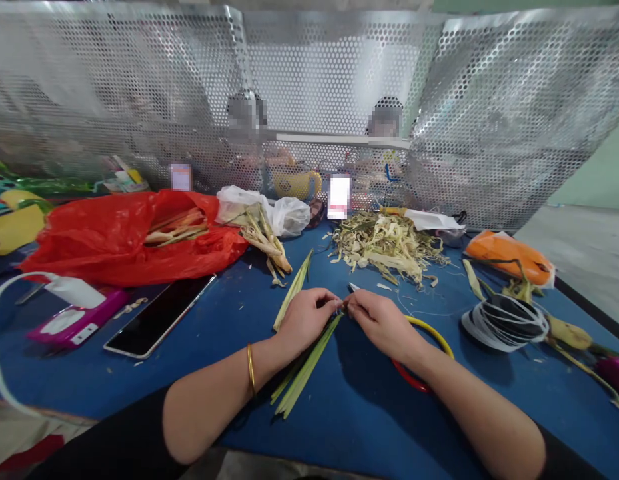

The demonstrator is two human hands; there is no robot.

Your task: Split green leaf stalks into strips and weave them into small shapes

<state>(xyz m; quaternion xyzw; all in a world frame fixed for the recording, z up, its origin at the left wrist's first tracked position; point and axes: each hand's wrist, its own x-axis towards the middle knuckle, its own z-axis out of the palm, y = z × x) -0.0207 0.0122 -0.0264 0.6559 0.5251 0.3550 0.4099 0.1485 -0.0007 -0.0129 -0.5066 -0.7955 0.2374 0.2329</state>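
My left hand (309, 319) is closed in a pinch round a bundle of green husk strips (309, 370), whose loose ends point down toward me. Close beside it, my right hand (382, 321) pinches at the bundle's upper end; what its fingertips hold is too small to make out. A bit of fine white thread shows at the fingertips. Beneath my right hand and forearm lies a pair of scissors (436, 331) with red and yellow handles, its metal tip showing past the knuckles. Another pale green husk strip (293, 291) lies behind my left hand.
A pile of dried husk shreds (389, 245) lies ahead. Wound white cord (505, 323) and an orange packet (509, 255) are on the right. On the left are a red plastic bag (114, 233), a phone (162, 317) and a purple device (79, 323). A perforated metal screen (334, 67) stands behind.
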